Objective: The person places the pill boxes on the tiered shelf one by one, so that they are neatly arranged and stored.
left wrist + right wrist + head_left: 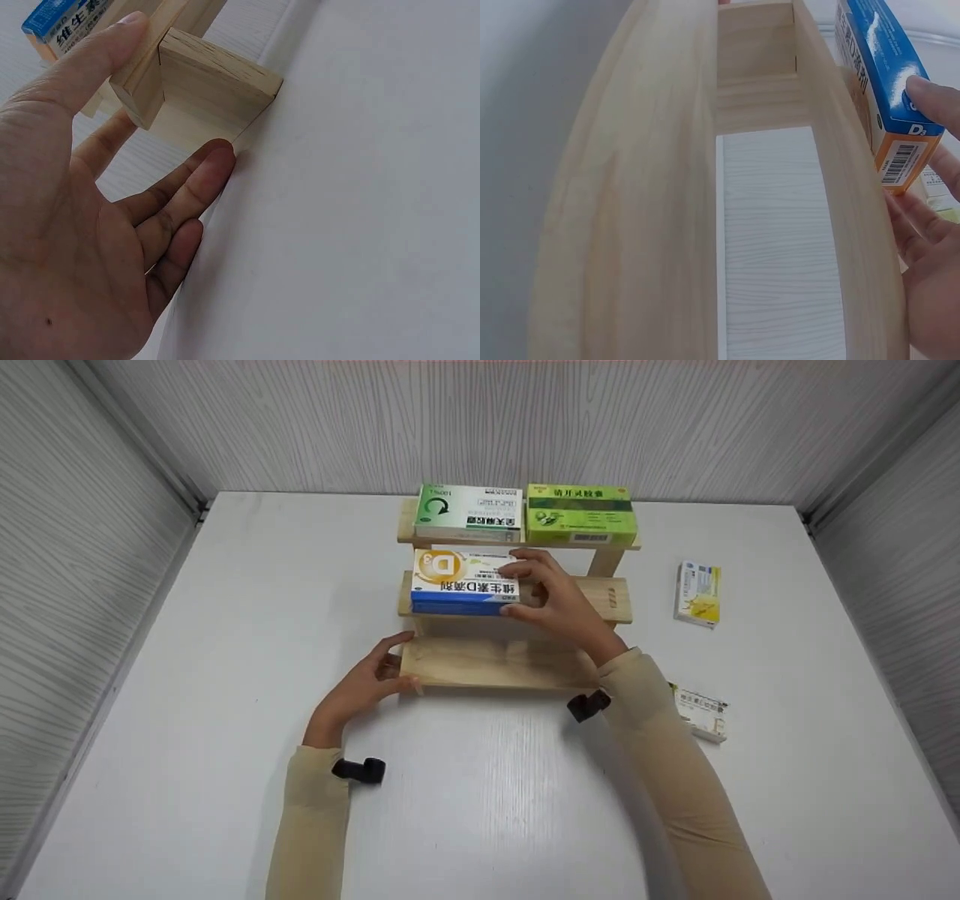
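A white, blue and orange medicine box (465,583) marked D3 lies on the left part of the middle step of a wooden rack (502,664). My right hand (555,596) holds the box by its right end, thumb on the blue front side and fingers over the far side. In the right wrist view, the thumb presses the blue face of the box (889,82) above its orange barcode end. At the rack's lowest step, my left hand (369,679) grips the left end. The left wrist view shows that thumb (112,49) on the board's edge, with other fingers behind and below it.
On the top step sit a green-and-white medicine box (471,512) and a yellow-green one (580,514) side by side. Right of the rack, a white-and-yellow box (697,593) lies on the white table (465,810). Nearer, another white box (703,714) is partly hidden by the right sleeve.
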Motion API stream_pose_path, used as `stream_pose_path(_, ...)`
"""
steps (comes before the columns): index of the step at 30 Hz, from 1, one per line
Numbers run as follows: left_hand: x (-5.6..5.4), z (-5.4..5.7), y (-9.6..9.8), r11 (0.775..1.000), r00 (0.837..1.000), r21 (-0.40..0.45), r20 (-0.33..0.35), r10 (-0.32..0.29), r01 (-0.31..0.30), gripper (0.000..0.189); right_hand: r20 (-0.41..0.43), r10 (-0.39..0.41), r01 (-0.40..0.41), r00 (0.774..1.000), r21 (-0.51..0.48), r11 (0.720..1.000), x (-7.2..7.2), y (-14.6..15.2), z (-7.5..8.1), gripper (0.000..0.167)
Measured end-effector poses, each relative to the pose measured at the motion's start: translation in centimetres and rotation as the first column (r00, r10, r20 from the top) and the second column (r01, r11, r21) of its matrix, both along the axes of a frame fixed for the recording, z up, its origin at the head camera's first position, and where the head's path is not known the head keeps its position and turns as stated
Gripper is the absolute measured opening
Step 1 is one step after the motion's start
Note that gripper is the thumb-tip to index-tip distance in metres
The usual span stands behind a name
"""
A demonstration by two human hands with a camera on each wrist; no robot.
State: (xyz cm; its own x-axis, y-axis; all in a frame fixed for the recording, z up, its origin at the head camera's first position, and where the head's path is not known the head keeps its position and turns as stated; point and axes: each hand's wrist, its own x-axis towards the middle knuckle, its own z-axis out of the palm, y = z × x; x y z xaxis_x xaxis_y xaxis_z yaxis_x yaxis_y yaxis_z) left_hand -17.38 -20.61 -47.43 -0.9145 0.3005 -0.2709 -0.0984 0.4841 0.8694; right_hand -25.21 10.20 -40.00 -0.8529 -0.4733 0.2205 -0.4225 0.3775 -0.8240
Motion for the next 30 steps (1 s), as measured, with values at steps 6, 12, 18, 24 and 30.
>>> stream_pose_path(6,0.7,1.9,0.4,1.000,1.000,0.004,-0.001,-0.010,0.010,0.075,0.008,-0.006,0.005,1.000,0.032,0.999,-0.3,-0.4,0.0,0.047)
stream_pose_path(12,0.8,1.9,0.4,1.000,1.000,0.018,0.014,-0.004,0.003,0.076,0.016,-0.004,0.004,1.000,0.037,0.999,-0.3,-0.7,-0.2,0.046)
stream_pose_path(18,0.7,1.9,0.3,1.000,1.000,0.017,0.015,-0.001,0.000,0.075,0.012,0.002,-0.002,1.000,0.052,0.999,-0.4,-0.8,-0.4,0.046)
stream_pose_path(24,0.8,2.2,0.4,1.000,1.000,0.015,-0.007,-0.008,0.008,0.075,0.033,0.007,-0.009,0.999,0.058,0.998,-0.3,-0.8,-0.4,0.046)
stream_pose_path(30,0.8,2.1,0.5,1.000,1.000,0.010,0.003,-0.009,0.009,0.075,0.073,-0.005,0.001,0.997,0.051,0.999,-0.2,-0.5,-0.3,0.048)
